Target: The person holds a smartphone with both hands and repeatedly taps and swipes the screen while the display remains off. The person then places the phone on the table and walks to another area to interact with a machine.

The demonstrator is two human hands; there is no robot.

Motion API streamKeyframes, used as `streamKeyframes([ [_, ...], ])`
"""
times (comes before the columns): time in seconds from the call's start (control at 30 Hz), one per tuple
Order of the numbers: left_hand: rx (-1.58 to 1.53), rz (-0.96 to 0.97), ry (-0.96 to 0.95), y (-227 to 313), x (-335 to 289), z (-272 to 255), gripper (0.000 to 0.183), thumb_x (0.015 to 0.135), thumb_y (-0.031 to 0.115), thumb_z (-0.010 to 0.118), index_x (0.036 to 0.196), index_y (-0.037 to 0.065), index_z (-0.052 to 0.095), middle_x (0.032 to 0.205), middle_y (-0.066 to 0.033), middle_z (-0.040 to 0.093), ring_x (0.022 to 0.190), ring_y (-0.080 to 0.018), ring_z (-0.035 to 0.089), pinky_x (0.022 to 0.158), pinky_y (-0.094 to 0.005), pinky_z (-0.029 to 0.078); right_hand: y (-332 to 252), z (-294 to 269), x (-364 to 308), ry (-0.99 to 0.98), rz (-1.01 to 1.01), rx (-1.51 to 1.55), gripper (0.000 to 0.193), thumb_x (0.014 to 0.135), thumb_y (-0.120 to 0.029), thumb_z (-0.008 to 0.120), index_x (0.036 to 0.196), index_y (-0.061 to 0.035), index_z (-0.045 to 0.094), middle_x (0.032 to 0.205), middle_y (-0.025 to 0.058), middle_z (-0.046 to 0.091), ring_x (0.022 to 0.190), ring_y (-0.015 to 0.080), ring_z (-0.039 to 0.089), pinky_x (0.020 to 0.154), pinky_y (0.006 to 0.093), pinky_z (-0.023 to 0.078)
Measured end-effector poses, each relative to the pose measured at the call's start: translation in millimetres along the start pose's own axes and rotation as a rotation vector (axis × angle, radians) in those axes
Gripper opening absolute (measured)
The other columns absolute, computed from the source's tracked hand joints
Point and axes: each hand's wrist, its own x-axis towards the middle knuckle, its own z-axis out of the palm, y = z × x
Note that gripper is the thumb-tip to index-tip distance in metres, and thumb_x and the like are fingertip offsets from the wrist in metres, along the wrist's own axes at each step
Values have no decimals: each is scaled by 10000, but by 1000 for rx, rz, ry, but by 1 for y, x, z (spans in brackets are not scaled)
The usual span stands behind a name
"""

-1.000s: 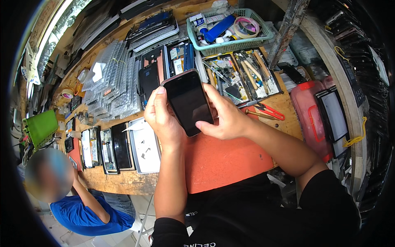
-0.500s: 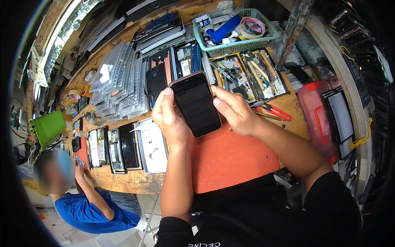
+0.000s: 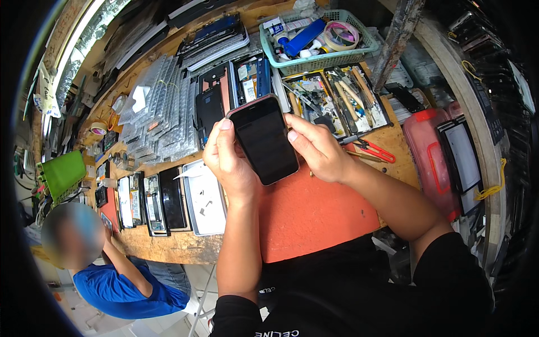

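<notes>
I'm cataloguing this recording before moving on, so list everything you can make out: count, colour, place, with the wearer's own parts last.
phone: one, black, mid-picture
mat: one, orange-red, below the phone
bench: one, brown wood, under the mat
basket: one, pale green, bench's far side
tool tray: one, black-rimmed, nearer than the basket
red-handled tool: one, red, near the tool tray
case: one, translucent red, right
bubble-wrap packs: many, clear, left of the phone
white tray: one, white, left
flat device parts: several, black and silver, left of the white tray
container: one, green, far left
co-worker: one, blue top, lower left
Smaller items overlap too much to count.
left hand: one, bare, holding the phone's left edge
right hand: one, bare, at its right edge
</notes>
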Motion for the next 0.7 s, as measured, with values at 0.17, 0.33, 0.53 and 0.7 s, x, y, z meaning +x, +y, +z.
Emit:
streamKeyframes([
  [0.17, 11, -4, 5, 1, 0, 1, 246, 1060, 158, 534, 965, -18, 677, 878, -13, 665, 777, -61, 593, 728, -218, 486, -1, 1, 0, -10, 16, -3, 418, 1063, -163, 489, 1339, 150, 522, 915, 247, 689, 811, 299, 715, 747, 389, 544],
  [0.33, 42, 9, -5, -1, 1, -1, 249, 1060, 164, 539, 976, -23, 681, 883, -17, 670, 780, -63, 594, 729, -219, 487, 2, 0, -1, -14, 27, 17, 408, 1063, -164, 489, 1336, 135, 531, 885, 235, 679, 783, 283, 709, 727, 388, 539],
  [0.53, 9, -7, 4, 0, -1, 0, 254, 1062, 163, 533, 985, -26, 683, 896, -26, 683, 793, -71, 610, 739, -224, 498, -7, -3, 0, -40, 95, 11, 398, 1061, -160, 491, 1334, 128, 532, 862, 226, 673, 761, 271, 704, 704, 386, 534],
  [0.7, 9, -15, 11, 0, 0, 0, 255, 1063, 160, 529, 993, -27, 687, 908, -36, 692, 798, -78, 623, 736, -228, 504, -3, 1, -1, -5, 30, -6, 396, 1061, -155, 490, 1329, 133, 528, 863, 226, 676, 764, 270, 705, 705, 384, 535],
])
